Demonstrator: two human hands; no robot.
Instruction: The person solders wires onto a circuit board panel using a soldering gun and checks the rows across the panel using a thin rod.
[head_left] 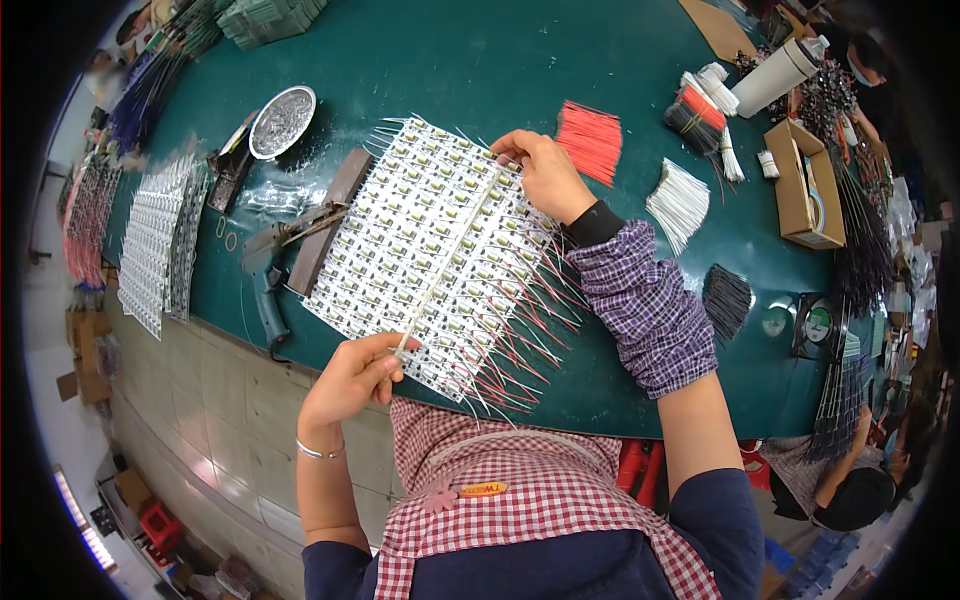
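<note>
A large white panel of small circuit boards (400, 230) lies slanted on the green table, its far-left side resting by a dark brown bar. Red and white wires (525, 335) fan out from its right side. Across the panel runs a long thin pale strip (452, 258). My left hand (355, 378) is closed on the strip's near end, thumb against fingers. At the far end my right hand (545, 172) is closed too, fingertips bent down over the strip by the panel's upper right edge; the palm hides part of that grip.
A soldering gun (266, 280) sits left of the panel beside the brown bar (330, 222). Behind it stands a bowl of silvery bits (283, 122). Bundles of red wires (588, 142), white wires (679, 205) and dark wires (727, 300) lie right. More board panels (158, 245) stand far left.
</note>
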